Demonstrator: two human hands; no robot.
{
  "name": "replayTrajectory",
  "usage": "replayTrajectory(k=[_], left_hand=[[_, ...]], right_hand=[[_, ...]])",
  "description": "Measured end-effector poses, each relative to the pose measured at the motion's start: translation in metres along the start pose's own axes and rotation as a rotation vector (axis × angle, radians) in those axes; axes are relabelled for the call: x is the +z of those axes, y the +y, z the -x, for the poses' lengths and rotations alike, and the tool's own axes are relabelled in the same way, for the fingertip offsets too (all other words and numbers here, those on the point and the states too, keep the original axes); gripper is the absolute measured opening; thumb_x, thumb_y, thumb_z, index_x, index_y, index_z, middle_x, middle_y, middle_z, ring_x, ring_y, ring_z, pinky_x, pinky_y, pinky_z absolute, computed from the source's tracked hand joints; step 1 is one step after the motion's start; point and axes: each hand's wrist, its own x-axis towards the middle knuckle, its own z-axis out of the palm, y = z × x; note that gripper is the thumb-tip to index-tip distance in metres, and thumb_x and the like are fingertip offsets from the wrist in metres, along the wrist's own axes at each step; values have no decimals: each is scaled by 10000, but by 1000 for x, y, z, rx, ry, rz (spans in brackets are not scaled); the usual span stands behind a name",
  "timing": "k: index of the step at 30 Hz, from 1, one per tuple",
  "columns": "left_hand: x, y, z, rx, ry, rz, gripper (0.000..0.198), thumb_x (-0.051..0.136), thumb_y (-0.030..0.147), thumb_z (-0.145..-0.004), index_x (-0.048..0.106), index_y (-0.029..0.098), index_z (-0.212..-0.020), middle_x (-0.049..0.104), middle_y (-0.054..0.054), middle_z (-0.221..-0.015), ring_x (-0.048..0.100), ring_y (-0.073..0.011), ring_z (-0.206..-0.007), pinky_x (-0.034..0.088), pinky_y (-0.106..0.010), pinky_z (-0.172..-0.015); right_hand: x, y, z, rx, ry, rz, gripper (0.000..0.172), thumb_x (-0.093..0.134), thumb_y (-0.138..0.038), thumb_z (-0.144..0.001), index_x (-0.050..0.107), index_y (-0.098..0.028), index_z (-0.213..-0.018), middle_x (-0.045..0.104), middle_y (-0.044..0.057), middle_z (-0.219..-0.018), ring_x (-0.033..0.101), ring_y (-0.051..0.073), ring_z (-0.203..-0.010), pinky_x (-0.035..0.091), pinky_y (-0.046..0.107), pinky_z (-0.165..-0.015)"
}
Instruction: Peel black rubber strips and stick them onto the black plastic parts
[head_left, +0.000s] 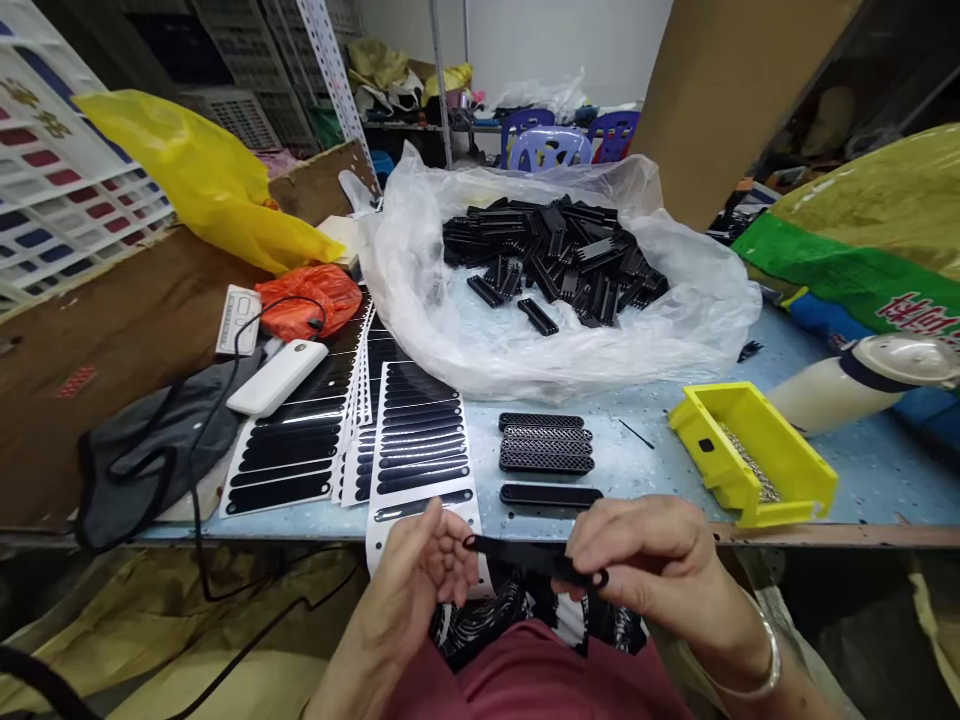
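Both my hands are low in the view, above my lap, holding a slim black plastic strip (529, 558) between them. My left hand (424, 575) has its bunched fingertips on the strip's left end. My right hand (637, 550) pinches the other end. Just beyond them, a white backing sheet with rows of black strips (420, 440) lies at the table edge. Several black moulded parts (546, 450) lie side by side to its right. More sheets (300, 430) fan out to the left, and others (480, 620) rest on my lap, partly hidden by my hands.
A clear plastic bag (420, 300) holds a heap of black parts (555, 255) on the blue table (637, 440). A yellow bin (750, 455) stands at right. A white power bank (277, 378) with a cable and a grey cloth (157, 440) lie at left.
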Motion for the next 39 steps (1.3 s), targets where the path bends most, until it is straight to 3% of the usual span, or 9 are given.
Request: replayTrajectory(k=[2,5,10,14,18,22,31,39], left_hand=[[15,1,-2,-60,-117,57,391,709,498,-727,634,124,-643,606,-57,-465,471,-90,-347,276,-173,-364],[21,1,-4,-96,-168,67,300,801,365,-661,622,127,-633,622,-49,-473,445,-60,-330,271,-151,-361],[18,1,-14,-16,-36,37,282,819,345,-650,641,126,-652,642,-46,-512,491,-67,-378,345,-153,-398],[29,2,-27,54,1,-18,295,825,350,-630,644,118,-648,644,-52,-518,513,-83,-402,352,-164,-410],[42,4,-34,65,-17,-41,311,822,367,-622,637,118,-646,646,-55,-519,518,-89,-398,330,-165,-399],[47,4,-35,68,-23,-59,329,826,381,-618,635,114,-641,644,-56,-515,520,-88,-386,317,-160,-394],[45,0,-44,68,-22,-105,329,812,417,-625,661,125,-641,656,-67,-536,538,-105,-394,327,-171,-386],[35,-2,-60,297,19,-507,445,647,520,-779,689,155,-528,618,-61,-478,530,-129,-393,393,-228,-411]], right_hand=[[-1,-1,7,-1,-23,16,154,721,-131,-810,784,-193,-936,729,96,-767,666,188,-679,535,279,-596],[-12,1,20,63,-20,64,133,704,-162,-828,783,-204,-926,724,81,-769,658,174,-667,530,268,-591],[-49,-1,36,183,44,349,170,678,-216,-856,756,-195,-1006,734,91,-877,689,206,-766,563,295,-642],[-59,-4,29,-5,211,714,151,681,-224,-863,745,-198,-997,730,93,-910,682,212,-813,562,326,-709],[-43,6,11,-214,64,982,181,642,-205,-885,699,-156,-1050,705,124,-950,639,230,-838,531,379,-734],[-33,23,5,-238,-62,1188,139,569,-176,-923,674,-124,-997,661,113,-823,578,217,-754,469,358,-666],[-36,34,3,-258,-70,1159,157,500,-113,-930,656,-109,-951,613,96,-749,536,209,-712,433,331,-622],[-49,23,-1,-189,-81,1092,159,509,-134,-924,666,-131,-897,595,70,-695,531,180,-650,441,307,-590]])
